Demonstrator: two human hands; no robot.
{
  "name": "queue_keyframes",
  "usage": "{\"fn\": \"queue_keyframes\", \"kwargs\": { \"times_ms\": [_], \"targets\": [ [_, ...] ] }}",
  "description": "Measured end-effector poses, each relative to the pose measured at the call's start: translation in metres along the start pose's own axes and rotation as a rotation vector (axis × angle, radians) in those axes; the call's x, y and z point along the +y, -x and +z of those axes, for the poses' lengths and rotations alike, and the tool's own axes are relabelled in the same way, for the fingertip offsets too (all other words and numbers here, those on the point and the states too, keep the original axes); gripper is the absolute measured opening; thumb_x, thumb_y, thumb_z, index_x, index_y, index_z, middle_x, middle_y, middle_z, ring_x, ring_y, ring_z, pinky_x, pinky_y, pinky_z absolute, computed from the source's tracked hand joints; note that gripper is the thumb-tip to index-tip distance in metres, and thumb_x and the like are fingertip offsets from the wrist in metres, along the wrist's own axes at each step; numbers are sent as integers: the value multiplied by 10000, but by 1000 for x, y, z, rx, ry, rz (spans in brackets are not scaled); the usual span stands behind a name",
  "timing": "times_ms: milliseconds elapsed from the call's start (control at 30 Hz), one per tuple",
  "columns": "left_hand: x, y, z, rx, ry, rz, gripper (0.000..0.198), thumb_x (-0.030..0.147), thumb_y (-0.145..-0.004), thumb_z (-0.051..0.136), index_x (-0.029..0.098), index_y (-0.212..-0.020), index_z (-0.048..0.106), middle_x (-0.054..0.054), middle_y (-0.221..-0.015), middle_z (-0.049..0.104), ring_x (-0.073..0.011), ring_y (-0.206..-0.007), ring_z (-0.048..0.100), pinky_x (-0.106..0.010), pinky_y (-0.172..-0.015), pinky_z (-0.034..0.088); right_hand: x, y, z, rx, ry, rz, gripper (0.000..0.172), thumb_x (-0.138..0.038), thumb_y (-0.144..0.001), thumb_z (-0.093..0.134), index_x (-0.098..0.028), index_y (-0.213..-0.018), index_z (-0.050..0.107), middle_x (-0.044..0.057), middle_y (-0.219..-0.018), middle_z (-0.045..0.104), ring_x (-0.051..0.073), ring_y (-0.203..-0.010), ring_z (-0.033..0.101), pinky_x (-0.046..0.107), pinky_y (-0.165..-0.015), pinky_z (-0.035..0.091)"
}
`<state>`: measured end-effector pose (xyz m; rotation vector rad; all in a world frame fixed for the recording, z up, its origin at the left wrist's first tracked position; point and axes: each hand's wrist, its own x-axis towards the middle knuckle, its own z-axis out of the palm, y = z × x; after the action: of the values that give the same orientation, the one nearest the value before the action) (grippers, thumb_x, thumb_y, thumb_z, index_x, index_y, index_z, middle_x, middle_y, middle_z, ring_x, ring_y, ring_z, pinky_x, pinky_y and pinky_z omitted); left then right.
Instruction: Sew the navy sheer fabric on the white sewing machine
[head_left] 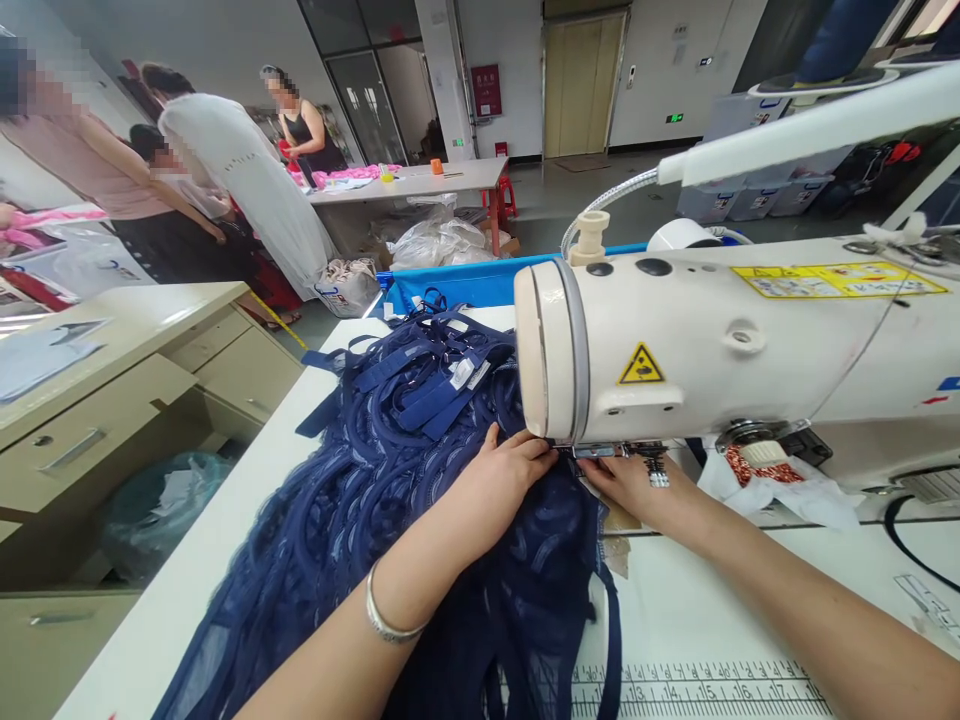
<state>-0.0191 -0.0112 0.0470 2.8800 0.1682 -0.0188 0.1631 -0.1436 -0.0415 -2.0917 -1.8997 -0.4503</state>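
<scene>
A pile of dark blue lace and mesh fabric with straps and small labels lies across the white sewing table. My left hand rests on the fabric, fingers pressed together and reaching under the head of the white sewing machine. A silver bangle sits on that wrist. My right hand lies flat on the fabric edge by the presser foot, its fingertips hidden under the machine head.
A beige cabinet with an open drawer stands at left. A printed ruler runs along the table's front edge. A white cloth scrap lies under the machine. Several people stand at far tables at the back left.
</scene>
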Motion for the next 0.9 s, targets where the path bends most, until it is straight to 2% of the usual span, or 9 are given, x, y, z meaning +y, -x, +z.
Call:
{"fn": "queue_keyframes", "kwargs": {
  "times_ms": [200,400,567,900],
  "targets": [
    [1,-2,-1,-31,-34,-6,479,93,-927,359,276,-1346,499,-76,-1360,547,-223,-1362,388,-498,-1156,254,0,-3,-5,1,-20,-23,280,-280,-981,434,-211,-965,705,48,-797,715,229,-768,681,320,-690,455],
    [1,-1,-2,-14,-31,0,488,91,-922,356,284,-1348,499,-71,-1353,553,-218,-1348,406,-503,-1159,247,0,-2,-3,38,-8,-19,287,-279,-982,428,-220,-928,704,31,-786,712,213,-724,665,314,-657,419],
    [1,1,-1,2,-24,4,497,89,-921,346,286,-1355,489,-68,-1352,552,-215,-1349,403,-513,-1156,249,0,-5,-4,73,-44,32,221,-274,-942,509,-216,-840,696,7,-740,700,191,-651,638,305,-633,394],
    [3,3,0,20,-28,-7,501,99,-916,369,277,-1374,467,-70,-1403,506,-217,-1355,394,-503,-1160,255,0,-1,-2,33,-134,27,279,-340,-988,446,-219,-980,697,44,-895,721,223,-800,666,331,-737,466]
  ]
}}
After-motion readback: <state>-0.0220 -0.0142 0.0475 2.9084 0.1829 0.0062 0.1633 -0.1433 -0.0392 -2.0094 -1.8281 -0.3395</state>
